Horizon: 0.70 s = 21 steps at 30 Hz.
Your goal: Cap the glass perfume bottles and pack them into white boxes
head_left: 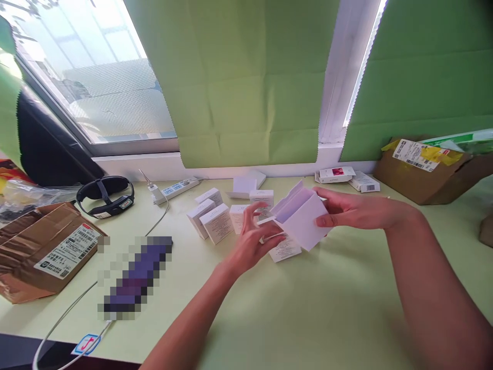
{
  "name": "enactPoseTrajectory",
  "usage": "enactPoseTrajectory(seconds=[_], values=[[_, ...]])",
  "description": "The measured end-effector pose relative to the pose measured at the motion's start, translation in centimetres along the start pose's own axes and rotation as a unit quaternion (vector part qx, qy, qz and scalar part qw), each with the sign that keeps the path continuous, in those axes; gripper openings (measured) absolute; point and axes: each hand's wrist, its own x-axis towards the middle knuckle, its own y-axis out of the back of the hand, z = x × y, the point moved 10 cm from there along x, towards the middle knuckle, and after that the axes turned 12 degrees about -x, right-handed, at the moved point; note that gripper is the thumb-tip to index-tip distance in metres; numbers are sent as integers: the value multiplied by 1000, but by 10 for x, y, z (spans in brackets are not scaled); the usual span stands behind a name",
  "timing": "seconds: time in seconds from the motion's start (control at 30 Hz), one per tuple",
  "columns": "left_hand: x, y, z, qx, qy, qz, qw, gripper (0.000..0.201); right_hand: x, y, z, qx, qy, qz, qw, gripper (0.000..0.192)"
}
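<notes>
My right hand grips a small white carton with its top flaps open, held tilted just above the pale green table. My left hand touches the carton's lower left edge, fingers spread, and holds nothing of its own. Under and behind the hands stand several small white boxes in a loose cluster, one lying flat beneath the carton.
A brown parcel with a label lies at the left, a power strip and cable near the window, a black headband device beside it. A cardboard box and flat white packs sit at the back right.
</notes>
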Motion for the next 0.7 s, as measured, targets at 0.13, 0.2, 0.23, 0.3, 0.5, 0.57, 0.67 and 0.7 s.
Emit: enactPoseTrajectory(seconds=[0.13, 0.2, 0.23, 0.3, 0.5, 0.57, 0.67, 0.7], values=[[-8, -11, -24, -88, 52, -12, 995, 20, 8, -5, -7, 7, 11, 8, 1000, 67], [-10, -11, -28, -91, 67, 0, 994, 23, 16, -6, -16, 35, 33, 39, 998, 68], [-11, -10, -29, -89, 73, 9, 993, 26, 20, -7, -22, 48, 47, 53, 996, 68], [-13, -8, -32, -93, 87, 31, 991, 35, 28, -13, -33, 64, 76, 71, 993, 64], [-17, -7, -39, -130, 122, 68, 982, 50, 42, -21, -49, 23, 105, 114, 988, 53], [-18, -8, -41, -153, 129, 74, 977, 49, 40, -18, -46, -13, 91, 121, 988, 51], [-20, -8, -44, -196, 123, 97, 968, 48, 33, -9, -34, -79, 45, 136, 986, 41], [-21, -8, -45, -206, 120, 105, 965, 47, 30, -6, -30, -98, 29, 137, 985, 38]])
